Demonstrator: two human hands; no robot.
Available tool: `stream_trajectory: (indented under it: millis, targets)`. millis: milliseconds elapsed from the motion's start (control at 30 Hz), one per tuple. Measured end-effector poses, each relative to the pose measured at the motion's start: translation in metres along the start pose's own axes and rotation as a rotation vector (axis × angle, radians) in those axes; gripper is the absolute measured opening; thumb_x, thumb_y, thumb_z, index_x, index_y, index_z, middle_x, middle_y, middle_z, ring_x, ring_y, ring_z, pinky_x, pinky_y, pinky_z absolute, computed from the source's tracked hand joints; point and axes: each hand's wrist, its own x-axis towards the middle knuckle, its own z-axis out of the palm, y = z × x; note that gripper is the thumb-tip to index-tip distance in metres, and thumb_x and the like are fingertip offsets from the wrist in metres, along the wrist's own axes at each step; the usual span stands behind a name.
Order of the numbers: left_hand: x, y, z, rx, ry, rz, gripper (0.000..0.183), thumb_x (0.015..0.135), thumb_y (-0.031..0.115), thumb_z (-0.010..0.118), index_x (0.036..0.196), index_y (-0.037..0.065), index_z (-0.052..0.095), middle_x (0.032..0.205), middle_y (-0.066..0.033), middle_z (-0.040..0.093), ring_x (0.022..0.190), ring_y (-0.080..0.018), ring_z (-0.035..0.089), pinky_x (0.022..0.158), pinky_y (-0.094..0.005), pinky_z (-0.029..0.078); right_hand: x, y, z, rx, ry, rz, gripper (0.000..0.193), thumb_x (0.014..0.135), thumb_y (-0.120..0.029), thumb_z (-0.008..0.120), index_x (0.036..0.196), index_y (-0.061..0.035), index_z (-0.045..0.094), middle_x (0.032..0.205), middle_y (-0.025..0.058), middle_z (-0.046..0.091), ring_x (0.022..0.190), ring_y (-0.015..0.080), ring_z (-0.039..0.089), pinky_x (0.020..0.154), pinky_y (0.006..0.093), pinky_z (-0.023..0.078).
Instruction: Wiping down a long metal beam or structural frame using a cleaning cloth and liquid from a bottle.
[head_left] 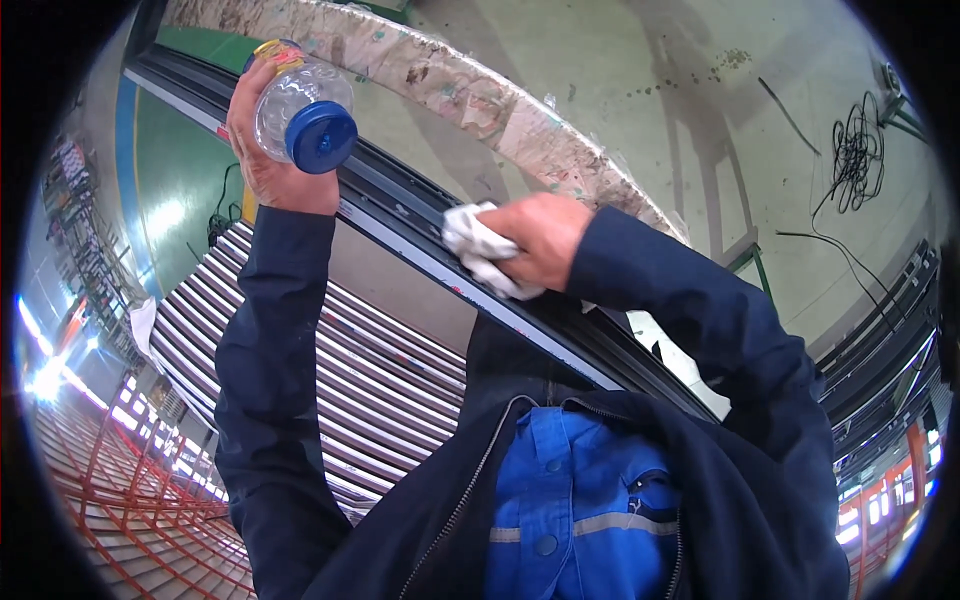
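My left hand (257,150) is wrapped round a clear plastic bottle (285,105), which has a big blue cap (322,137) and a yellow and red label. The bottle is tilted above a long dark frame profile (400,195), cap toward me. A crumpled white cloth (472,235) is bunched in the closed fingers of my right hand (545,240). That cloth rests against the profile, just right of the middle of the view. A pale strip (395,247) runs along the profile's near side.
Beyond the profile curves a stained, paper-covered support edge (500,110). Rows of striped white and dark bars (380,375) lie at lower left, beside a red wire mesh (150,510). A black cable coil (858,150) sits on the floor at right, above dark stacked profiles (880,370).
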Motion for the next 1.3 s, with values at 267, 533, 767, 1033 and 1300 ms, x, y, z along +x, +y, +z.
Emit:
stream_trajectory:
  millis: [267,533,767,1033,1300]
  targets:
    - [0.004,0.002,0.003,-0.057,0.010,-0.053,0.073,0.062,-0.011,0.077,0.127,0.009,0.050,0.131,-0.0113,0.048,0.121,-0.0240,0.050,0.105,-0.0353,0.042,0.020,-0.005,-0.004,-0.061,0.065,-0.041,0.022,0.077,-0.015,0.068,0.099,-0.0136,0.065,0.083,0.0175,0.066,0.082,0.0385,0.065,0.069,0.0468,0.050]
    - [0.001,0.003,-0.004,-0.013,0.051,-0.114,0.074,0.061,-0.005,0.081,0.127,0.009,0.050,0.128,-0.0110,0.052,0.120,-0.0248,0.051,0.104,-0.0348,0.041,-0.002,0.003,0.003,0.183,0.020,-0.037,0.026,0.084,-0.011,0.062,0.109,-0.0115,0.066,0.091,0.0167,0.069,0.087,0.0336,0.068,0.077,0.0402,0.052]
    - [0.001,-0.005,-0.005,0.206,-0.019,0.061,0.077,0.059,0.007,0.088,0.126,0.008,0.051,0.126,-0.0119,0.055,0.119,-0.0267,0.052,0.103,-0.0367,0.041,0.038,-0.001,0.004,0.276,0.059,-0.020,0.025,0.089,-0.009,0.061,0.113,-0.0075,0.065,0.090,0.0091,0.070,0.083,0.0126,0.066,0.077,0.0296,0.052]
    - [0.003,-0.005,0.001,0.067,0.000,0.030,0.072,0.062,0.000,0.084,0.127,0.008,0.051,0.126,-0.0107,0.055,0.117,-0.0272,0.053,0.103,-0.0362,0.040,0.043,0.004,0.003,0.348,0.037,0.029,0.026,0.090,-0.012,0.064,0.115,-0.0068,0.065,0.092,0.0049,0.070,0.086,0.0082,0.062,0.080,0.0302,0.051]
    - [0.001,-0.003,-0.007,0.164,-0.003,0.025,0.073,0.061,0.000,0.084,0.127,0.008,0.052,0.127,-0.0096,0.056,0.121,-0.0266,0.051,0.104,-0.0360,0.040,0.002,0.007,0.001,0.200,-0.041,0.014,0.024,0.084,-0.012,0.064,0.108,-0.0090,0.067,0.092,0.0134,0.071,0.086,0.0272,0.069,0.079,0.0362,0.052]
